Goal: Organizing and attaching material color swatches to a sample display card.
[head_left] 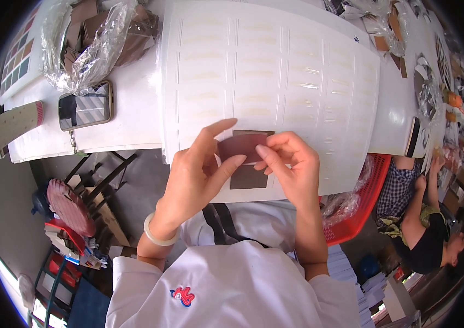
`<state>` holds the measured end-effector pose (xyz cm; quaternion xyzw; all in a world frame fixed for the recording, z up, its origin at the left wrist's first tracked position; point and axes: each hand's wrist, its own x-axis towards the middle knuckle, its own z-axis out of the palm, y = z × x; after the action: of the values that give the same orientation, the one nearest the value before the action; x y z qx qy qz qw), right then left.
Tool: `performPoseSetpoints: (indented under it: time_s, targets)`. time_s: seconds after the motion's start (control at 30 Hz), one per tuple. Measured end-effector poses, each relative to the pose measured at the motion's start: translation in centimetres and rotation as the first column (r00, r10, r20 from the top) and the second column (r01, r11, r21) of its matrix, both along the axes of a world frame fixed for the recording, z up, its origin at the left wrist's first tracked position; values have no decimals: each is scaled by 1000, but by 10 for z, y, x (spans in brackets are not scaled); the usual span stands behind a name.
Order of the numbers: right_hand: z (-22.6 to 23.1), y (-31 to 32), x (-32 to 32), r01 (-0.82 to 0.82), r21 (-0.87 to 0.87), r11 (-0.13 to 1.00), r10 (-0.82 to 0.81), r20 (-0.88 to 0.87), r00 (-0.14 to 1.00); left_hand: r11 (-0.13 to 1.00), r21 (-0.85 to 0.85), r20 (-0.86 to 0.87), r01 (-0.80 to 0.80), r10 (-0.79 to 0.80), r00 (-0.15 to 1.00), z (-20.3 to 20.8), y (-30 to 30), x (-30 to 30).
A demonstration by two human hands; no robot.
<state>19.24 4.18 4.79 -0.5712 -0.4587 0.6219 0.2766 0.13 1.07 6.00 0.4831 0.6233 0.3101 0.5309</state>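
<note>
Maroon card (238,147) is pinched by both hands (189,172) (302,167); blue scrawl (356,39) marks the sheet (344,177)

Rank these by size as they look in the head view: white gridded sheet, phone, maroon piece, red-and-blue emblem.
1. White gridded sheet
2. Phone
3. Maroon piece, partly covered
4. Red-and-blue emblem
</note>
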Motion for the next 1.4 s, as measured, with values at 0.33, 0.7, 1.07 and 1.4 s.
performPoseSetpoints:
  time_s: [0.33, 0.7, 1.07, 1.4]
  targets:
    - [-21, 23, -13, 200, 158, 967, -213, 71, 974, 986, 34, -1, -161, 161, 987, -8, 2, -19]
    - [-19, 29, -16, 191, 150, 970, -210, 128, 969, 981, 139, -59, 132, -125, 990, -7, 23, -13]
    - [-15, 31, -19, 140, 213, 967, -192, 245, 950, 940, 200, -196, 275, -236, 952, -15, 29, -6]
    - [-22, 36, -19, 87, 229, 970, -158, 316, 936, 942, 174, -226, 287, -245, 943, -13, 31, -7]
